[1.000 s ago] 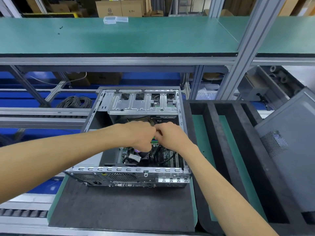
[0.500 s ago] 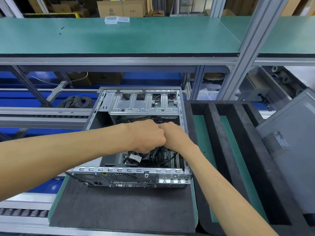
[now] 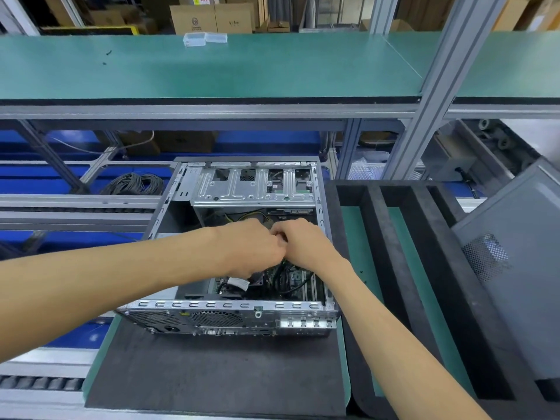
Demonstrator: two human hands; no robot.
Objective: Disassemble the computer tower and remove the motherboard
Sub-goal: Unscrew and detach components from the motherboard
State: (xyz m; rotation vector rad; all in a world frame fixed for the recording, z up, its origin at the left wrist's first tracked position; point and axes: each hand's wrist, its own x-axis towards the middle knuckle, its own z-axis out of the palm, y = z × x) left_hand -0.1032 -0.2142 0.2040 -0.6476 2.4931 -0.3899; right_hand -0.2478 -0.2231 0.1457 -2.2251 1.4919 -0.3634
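Observation:
The computer tower (image 3: 230, 306) lies on its side with the side open, rear panel towards me, on a dark foam mat (image 3: 212, 374). A strip of the green motherboard (image 3: 298, 280) shows on its floor among black cables (image 3: 285, 277). My left hand (image 3: 251, 247) and my right hand (image 3: 306, 244) reach into the case side by side, knuckles up and fingers curled down. Their fingertips meet on a small cable connector, which they mostly hide. Yellow and black wires (image 3: 257, 215) run just beyond them, under the silver drive cage (image 3: 251, 189).
A black foam tray (image 3: 394, 268) with long slots lies right of the tower. The grey side panel (image 3: 521, 256) leans at the far right. A green shelf (image 3: 212, 68) with a small clear box (image 3: 204, 38) hangs overhead. A cable coil (image 3: 133, 183) lies back left.
The small gap between my two hands has closed and they now press together. Both stay at the same spot inside the case.

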